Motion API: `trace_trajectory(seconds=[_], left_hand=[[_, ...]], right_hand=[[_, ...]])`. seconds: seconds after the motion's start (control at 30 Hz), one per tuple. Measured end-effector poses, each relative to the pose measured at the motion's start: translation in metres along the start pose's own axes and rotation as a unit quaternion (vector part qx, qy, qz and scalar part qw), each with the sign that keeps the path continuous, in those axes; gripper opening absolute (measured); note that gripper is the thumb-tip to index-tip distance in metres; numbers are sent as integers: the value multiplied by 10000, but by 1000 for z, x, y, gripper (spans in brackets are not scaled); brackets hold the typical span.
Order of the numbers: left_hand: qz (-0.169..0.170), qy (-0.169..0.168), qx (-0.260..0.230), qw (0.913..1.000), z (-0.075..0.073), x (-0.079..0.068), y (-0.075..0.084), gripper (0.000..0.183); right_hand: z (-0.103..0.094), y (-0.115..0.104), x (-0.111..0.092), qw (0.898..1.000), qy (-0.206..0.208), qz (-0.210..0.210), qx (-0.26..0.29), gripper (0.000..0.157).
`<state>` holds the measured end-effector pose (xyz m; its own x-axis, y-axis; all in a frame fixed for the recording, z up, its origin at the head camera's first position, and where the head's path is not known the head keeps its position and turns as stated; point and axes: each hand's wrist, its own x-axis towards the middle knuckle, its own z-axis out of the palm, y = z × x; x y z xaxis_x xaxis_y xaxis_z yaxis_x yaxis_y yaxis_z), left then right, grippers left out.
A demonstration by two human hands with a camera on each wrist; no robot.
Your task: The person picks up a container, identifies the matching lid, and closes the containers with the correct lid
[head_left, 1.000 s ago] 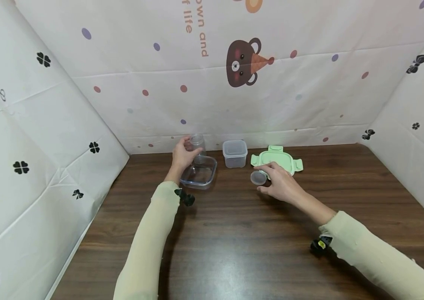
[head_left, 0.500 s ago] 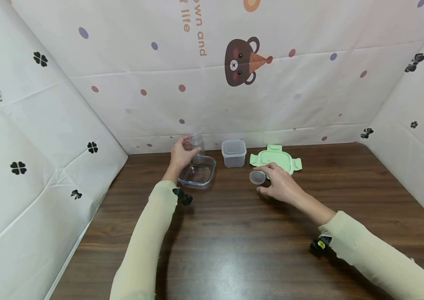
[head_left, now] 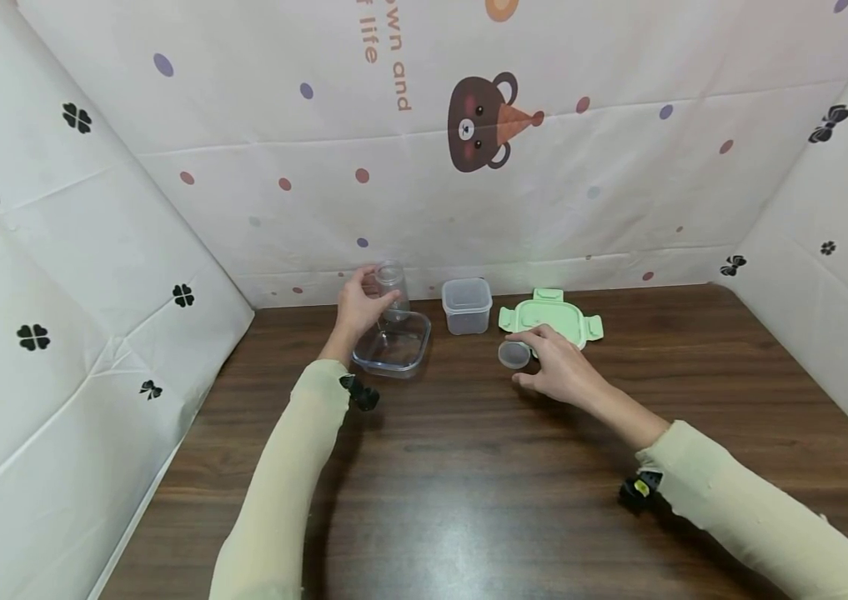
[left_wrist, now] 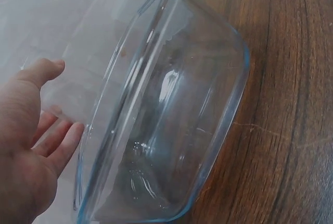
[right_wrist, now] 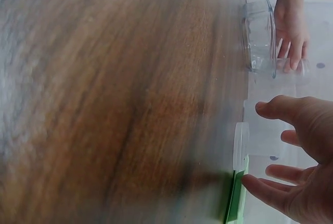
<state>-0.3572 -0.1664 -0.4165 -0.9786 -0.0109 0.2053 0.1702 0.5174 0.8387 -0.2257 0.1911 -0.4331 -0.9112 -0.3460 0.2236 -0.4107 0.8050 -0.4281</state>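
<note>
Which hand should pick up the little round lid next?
Probably the right hand: it's right beside the little round lid, while the left hand, farther away, holds the clear jar.

Jar point(head_left: 390, 279) base unclear, perhaps hidden.

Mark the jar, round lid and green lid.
Jar point(head_left: 394, 283): head view, upper side wall.
Round lid point(head_left: 514, 355): head view, middle of its face.
Green lid point(head_left: 554, 317): head view, central panel.

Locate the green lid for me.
In the head view, the green lid lies at the back of the table, right of the square plastic tub, just beyond the right hand.
</note>
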Motion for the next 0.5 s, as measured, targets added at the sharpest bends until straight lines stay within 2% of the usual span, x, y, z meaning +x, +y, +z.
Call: trace_trajectory(seconds=[0.27, 0.5], left_hand=[[41, -29, -29, 10000, -3, -1, 1, 71], [178, 222, -165, 9995, -9, -3, 1, 71]], right_hand=[[1, 1, 0, 10000, 17, -20, -1, 62], [0, 2, 2, 10000, 32, -34, -10, 63]])
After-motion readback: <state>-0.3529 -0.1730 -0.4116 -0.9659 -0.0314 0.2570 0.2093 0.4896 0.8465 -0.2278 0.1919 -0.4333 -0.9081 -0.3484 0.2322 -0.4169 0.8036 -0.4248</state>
